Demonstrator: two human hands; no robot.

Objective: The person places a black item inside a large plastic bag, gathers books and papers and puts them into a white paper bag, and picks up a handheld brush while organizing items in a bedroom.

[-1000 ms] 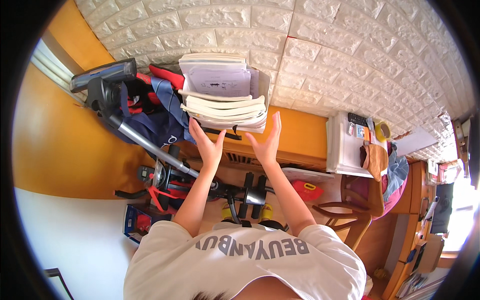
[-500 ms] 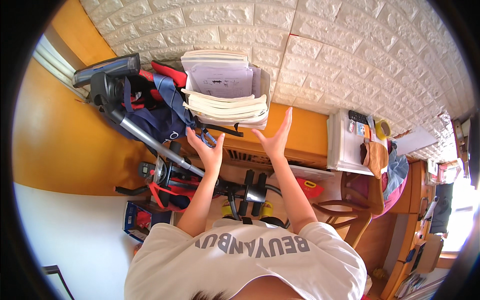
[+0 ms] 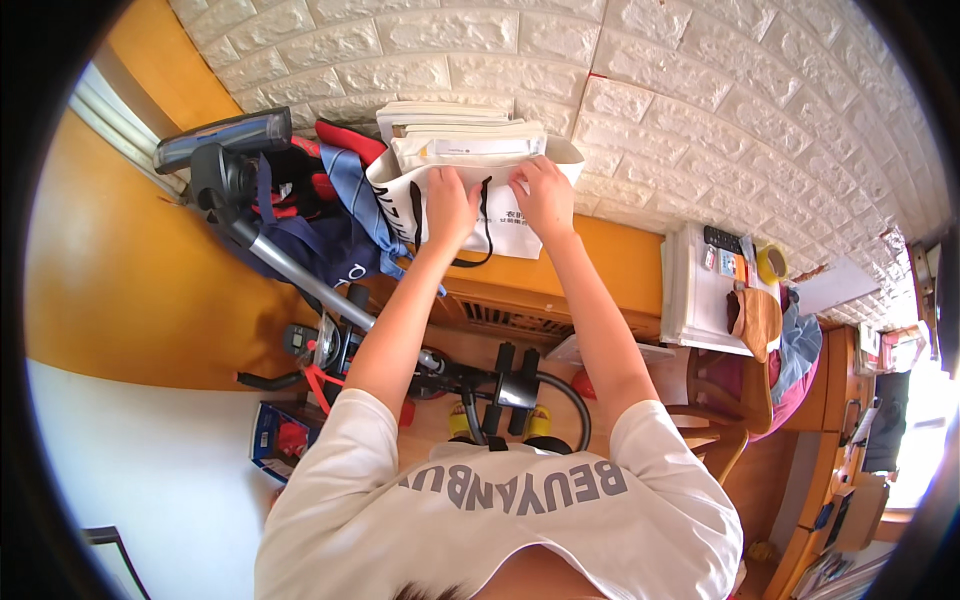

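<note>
A white bag (image 3: pixel 516 240) with dark printing and black cord handles stands on the orange wooden ledge against the brick wall. Stacks of books and papers (image 3: pixel 470 148) rise out of its top. My left hand (image 3: pixel 452 208) holds the front rim near its middle, fingers bent over the edge. Farther right along that same rim, my right hand (image 3: pixel 546 200) grips the edge with its fingertips. One black handle (image 3: pixel 489 235) hangs in a loop between my hands. The lower part of the books is hidden inside the bag.
Left of the bag lie a dark blue backpack (image 3: pixel 330 235) and a blue striped cloth (image 3: pixel 345 170). An exercise bike's grey bar (image 3: pixel 315 285) crosses below them. To the right stands a white box (image 3: pixel 690 290) with a remote control (image 3: pixel 722 239) and a tape roll (image 3: pixel 771 263).
Both hands, open and apart from the bag before, have moved forward and closed on its front rim. The front wall now stands raised, and the front stack is more upright.
</note>
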